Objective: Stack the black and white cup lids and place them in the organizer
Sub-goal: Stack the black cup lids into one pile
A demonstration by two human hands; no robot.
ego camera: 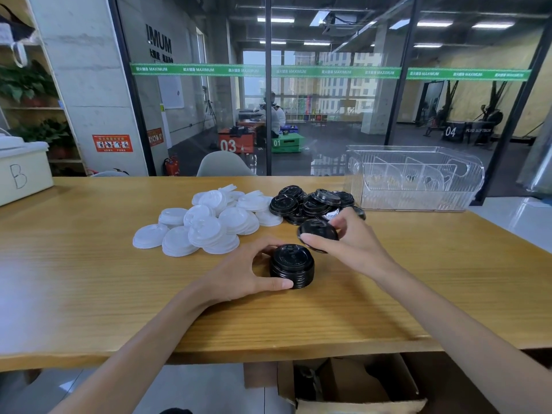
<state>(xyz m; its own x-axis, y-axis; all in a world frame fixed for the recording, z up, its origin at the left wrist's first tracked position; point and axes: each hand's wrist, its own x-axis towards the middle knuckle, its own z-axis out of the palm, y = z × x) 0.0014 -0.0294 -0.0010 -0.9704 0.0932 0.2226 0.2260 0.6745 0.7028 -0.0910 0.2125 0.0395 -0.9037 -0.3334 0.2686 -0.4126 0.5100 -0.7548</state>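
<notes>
My left hand (239,271) steadies the short stack of black plastic cup lids (292,265), right hand (343,239) pinches another round black lid (318,231) at 1 o'clock, so I'd drop it on level and centred.

two bare forearms, no sleeves visible

Wooden counter (89,279), light grain, spans the frame from left to right. Directly on it: a loose pile of white lids (206,222) at centre; a pile of black lids (310,204) just right of it, touching; a stack of black lids (292,265) at lower centre; a clear plastic organizer (413,177) at upper right; a cream box marked "B" (22,171) at the left edge.
</notes>
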